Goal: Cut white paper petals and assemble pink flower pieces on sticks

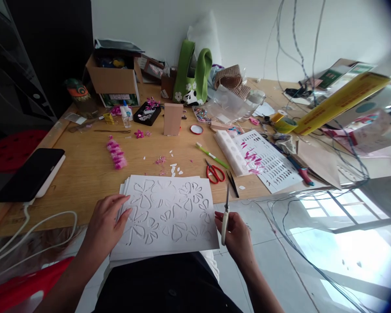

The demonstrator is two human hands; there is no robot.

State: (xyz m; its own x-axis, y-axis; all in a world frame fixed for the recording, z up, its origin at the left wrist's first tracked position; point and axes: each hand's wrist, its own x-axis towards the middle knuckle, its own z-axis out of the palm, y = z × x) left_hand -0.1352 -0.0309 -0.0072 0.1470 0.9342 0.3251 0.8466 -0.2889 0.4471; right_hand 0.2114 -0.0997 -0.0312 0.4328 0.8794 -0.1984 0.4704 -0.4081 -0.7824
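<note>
A stack of white paper sheets (169, 213) with cut flower and petal outlines lies across the table's front edge and overhangs it toward my lap. My left hand (106, 217) grips the stack's left edge, thumb and fingertips on the top sheet. At the right edge, my right hand (236, 237) holds white-handled scissors (226, 219) upright, seen nearly edge-on, blades pointing away from me. My right fingertips are close to the paper's edge; whether they touch it is unclear. Small white paper cutouts (173, 169) are scattered just beyond the stack.
Red-handled scissors (215, 173), black tweezers (232, 183) and a green pen-like tool (212, 155) lie beyond the stack. A printed sheet (273, 167) holds pink pieces. A phone (29, 174) with a white cable sits left. Boxes and a green bag (192, 76) stand behind.
</note>
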